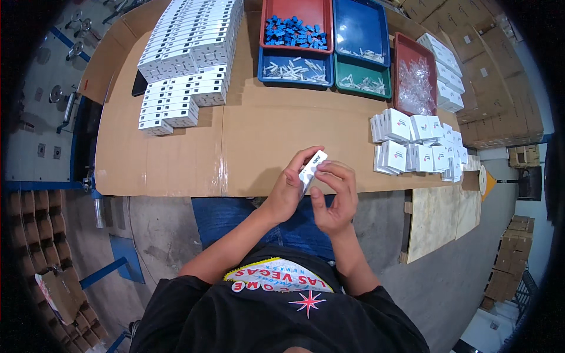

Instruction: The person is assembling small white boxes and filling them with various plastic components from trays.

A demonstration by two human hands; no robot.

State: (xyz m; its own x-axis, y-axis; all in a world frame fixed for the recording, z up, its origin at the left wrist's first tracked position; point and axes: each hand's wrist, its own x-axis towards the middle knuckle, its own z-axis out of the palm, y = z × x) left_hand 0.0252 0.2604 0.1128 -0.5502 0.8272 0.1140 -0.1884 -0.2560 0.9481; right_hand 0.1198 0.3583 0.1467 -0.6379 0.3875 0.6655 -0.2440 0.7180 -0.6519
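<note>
Head view: one small white carton (312, 169) is held near the centre of the frame by the left hand (285, 189), whose fingers are closed around it. Its long axis is slanted from lower left to upper right. The right hand (338, 200), half open with thumb apart, is poised at the carton's right edge; contact cannot be confirmed. Two blue trays (360, 23), two red trays (297, 8) and one green tray (378, 72) are counted; the stacked boxes (194, 53), upper left, cannot be.
</note>
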